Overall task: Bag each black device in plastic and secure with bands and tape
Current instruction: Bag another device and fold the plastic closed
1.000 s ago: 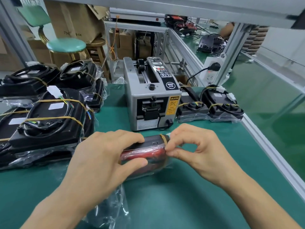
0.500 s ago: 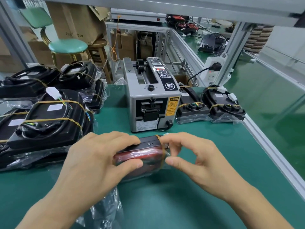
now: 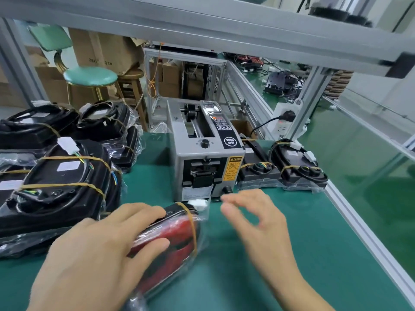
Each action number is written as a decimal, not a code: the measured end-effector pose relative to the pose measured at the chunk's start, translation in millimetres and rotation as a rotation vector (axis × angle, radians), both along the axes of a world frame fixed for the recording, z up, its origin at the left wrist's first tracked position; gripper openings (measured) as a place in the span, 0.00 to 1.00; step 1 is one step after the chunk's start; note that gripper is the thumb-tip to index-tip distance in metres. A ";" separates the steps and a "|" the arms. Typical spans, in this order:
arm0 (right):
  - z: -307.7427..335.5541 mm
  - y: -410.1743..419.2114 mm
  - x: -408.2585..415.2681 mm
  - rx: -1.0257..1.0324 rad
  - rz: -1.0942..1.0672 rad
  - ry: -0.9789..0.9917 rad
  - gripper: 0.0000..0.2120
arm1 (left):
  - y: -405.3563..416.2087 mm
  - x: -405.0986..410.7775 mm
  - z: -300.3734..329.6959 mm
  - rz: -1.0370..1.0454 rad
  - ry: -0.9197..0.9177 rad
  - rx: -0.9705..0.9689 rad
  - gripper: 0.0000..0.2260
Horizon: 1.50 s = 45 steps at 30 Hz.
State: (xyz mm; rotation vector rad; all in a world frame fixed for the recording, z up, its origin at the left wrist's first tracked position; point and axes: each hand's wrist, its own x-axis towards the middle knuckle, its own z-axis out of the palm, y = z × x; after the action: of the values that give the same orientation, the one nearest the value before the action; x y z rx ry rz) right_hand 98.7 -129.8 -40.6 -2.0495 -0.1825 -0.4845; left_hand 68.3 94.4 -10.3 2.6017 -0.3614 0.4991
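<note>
Green worktop [image 3: 258,277] under an aluminium frame, cartons and a stool behind. Banded, bagged black units are stacked at your left [image 3: 60,182], and two more bagged units [image 3: 285,173] sit right of the grey tape dispenser [image 3: 202,158], which stands centre, slot facing you.

Your current device [image 3: 170,236], black with a red face, sits in its plastic bag just in front of the dispenser. Its long axis runs from near-left to far-right, the far end pointing at the dispenser base. One rubber band [image 3: 190,223] already wraps that far end; a white connector [image 3: 198,202] pokes out beyond it.

Your left hand [image 3: 94,259] grips the device's near half, fingers over the top, thumb on the red side. Your right hand [image 3: 256,223] is off it, just right of the banded end, fingers loosely curled and holding nothing; it's blurred.

Probably tape next: the dispenser slot lies straight ahead of the free right hand, nearer to it than the left.
</note>
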 end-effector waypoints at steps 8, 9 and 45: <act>15.6 29.2 54.1 0.457 -0.164 0.407 0.10 | -7.6 -4.5 -3.3 0.037 -0.081 0.006 0.20; 16.8 32.5 56.9 0.477 -0.179 0.434 0.08 | -6.5 -4.3 -4.4 0.030 -0.095 0.011 0.20; 16.5 36.7 75.3 0.831 -0.158 0.640 0.11 | -7.1 -10.2 4.9 0.031 0.024 0.046 0.20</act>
State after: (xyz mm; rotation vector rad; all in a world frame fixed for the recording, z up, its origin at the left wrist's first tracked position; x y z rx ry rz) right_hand 173.9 -93.1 -24.1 -1.3035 0.4946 0.0408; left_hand 58.1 87.3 -5.4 2.6594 -0.3289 0.4747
